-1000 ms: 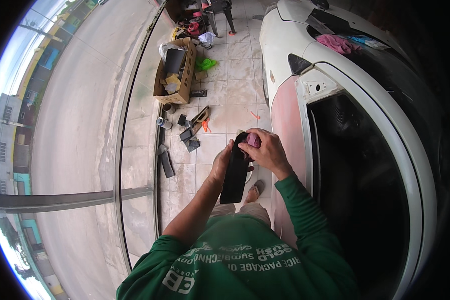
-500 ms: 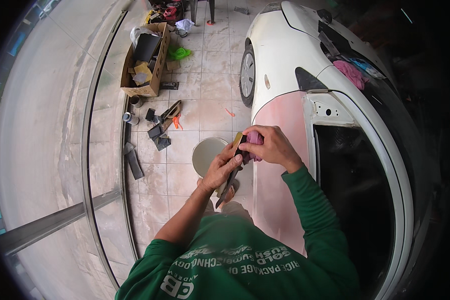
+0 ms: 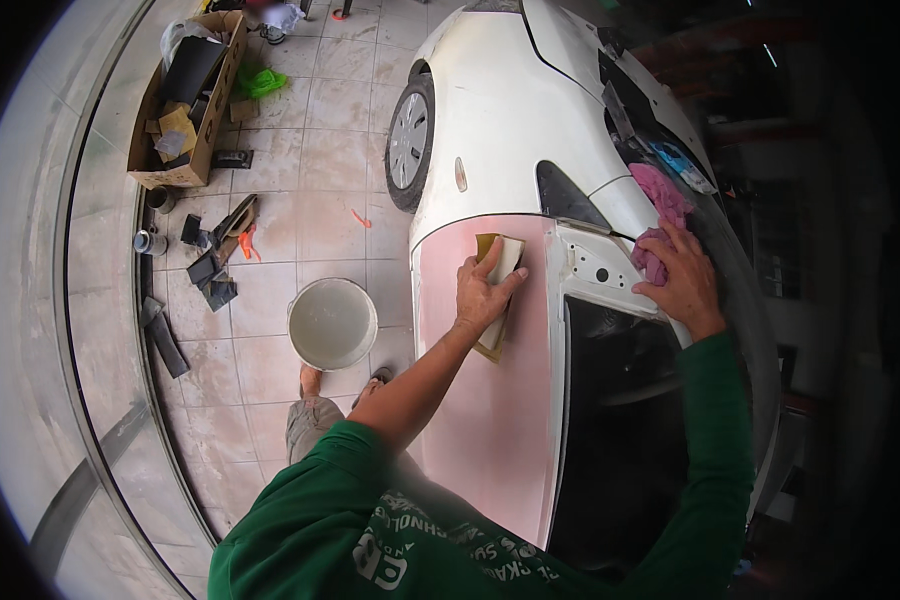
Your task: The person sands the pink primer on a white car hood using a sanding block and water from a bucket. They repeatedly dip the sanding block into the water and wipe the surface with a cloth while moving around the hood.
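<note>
My left hand point(image 3: 482, 297) grips a long sanding block point(image 3: 511, 258) wrapped in yellowish sandpaper. It lies against the pink primed door panel point(image 3: 470, 410) of a white car point(image 3: 500, 110), near the panel's front edge. My right hand point(image 3: 688, 285) is closed around a wet-looking pink cloth point(image 3: 651, 256) by the windshield pillar, ahead of the door window point(image 3: 615, 430). A second bunched pink cloth point(image 3: 658, 192) lies just beyond it, at the base of the windshield. The bare mirror mount point(image 3: 601, 275) with its holes sits between my two hands.
A bucket point(image 3: 292, 325) of cloudy water stands by my feet, left of the car. Farther left are scattered dark sanding pads point(image 3: 210, 268), a can point(image 3: 150, 242) and a cardboard box point(image 3: 195, 165) of supplies. A glass sliding door point(image 3: 75, 150) bounds the left side.
The sanding block has moved from between both hands onto the pink panel with my left hand. My right hand has carried the pink cloth rightward to the windshield pillar. The view has shifted right.
</note>
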The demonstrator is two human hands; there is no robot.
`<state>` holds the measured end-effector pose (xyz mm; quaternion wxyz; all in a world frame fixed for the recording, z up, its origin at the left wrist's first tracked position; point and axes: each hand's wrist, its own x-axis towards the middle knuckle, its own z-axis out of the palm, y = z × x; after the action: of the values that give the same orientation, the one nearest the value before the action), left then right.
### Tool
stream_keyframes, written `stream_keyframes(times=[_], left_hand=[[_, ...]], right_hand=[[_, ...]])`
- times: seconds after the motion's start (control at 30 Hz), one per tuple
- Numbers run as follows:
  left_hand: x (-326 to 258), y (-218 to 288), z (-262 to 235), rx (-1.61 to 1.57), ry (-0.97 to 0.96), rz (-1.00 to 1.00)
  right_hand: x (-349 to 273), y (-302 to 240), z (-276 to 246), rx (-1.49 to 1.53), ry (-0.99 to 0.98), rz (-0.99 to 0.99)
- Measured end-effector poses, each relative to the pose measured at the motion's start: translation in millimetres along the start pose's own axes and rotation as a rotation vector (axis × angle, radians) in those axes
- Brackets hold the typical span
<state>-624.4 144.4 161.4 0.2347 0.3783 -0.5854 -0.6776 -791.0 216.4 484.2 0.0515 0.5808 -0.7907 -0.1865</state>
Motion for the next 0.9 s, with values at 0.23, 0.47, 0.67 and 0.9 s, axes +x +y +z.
stream_keyframes(times=[0.23, 0.47, 0.67, 0.9], left_hand=[[36.2, 6.2, 68.2, 0.253, 0.106, -0.001], [41.8, -6.0, 66.7, 0.317, 0.132, 0.059], [36.8, 7.1, 75.1, 0.229, 0.180, 0.234], [49.9, -1.2, 74.4, 0.221, 0.217, 0.049]], right_hand=[[17.9, 24.9, 27.3, 0.037, 0.060, -0.028], [41.9, 15.7, 33.8, 0.088, 0.059, -0.030], [43.6, 17.7, 33.4, 0.058, 0.054, -0.017], [49.9, 16.5, 39.1, 0.061, 0.049, -0.021]])
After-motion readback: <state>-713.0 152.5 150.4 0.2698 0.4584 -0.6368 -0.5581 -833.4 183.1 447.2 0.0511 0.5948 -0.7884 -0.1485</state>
